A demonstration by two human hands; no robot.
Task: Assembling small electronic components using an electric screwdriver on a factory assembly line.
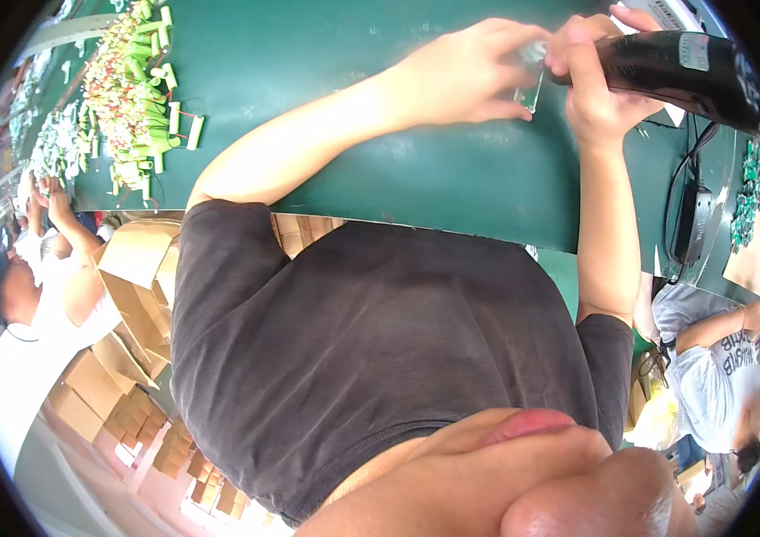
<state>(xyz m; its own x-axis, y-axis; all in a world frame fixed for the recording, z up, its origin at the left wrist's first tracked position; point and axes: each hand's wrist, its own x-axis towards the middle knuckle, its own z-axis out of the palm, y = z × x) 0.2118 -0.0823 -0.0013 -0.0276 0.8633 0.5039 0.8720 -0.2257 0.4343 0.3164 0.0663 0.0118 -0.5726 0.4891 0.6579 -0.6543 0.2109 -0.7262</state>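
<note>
My left hand (474, 76) reaches across the green table, its fingers closed around a small green circuit board (530, 93). Motion smears the fingertips and part of the board. Close beside it, my right hand (596, 100) wraps the narrow end of a black hand-held tool (670, 70). The tool has a thick rounded body with a pale label and extends toward the upper right. What its tip touches is hidden by my fingers.
Bright green wired cylinders (134, 98) are piled at the left. On the right lie a black adapter (691, 224) with a cable and several small circuit boards (753, 192) on cardboard. Co-workers sit at both sides; cardboard boxes (134, 268) stand at the lower left.
</note>
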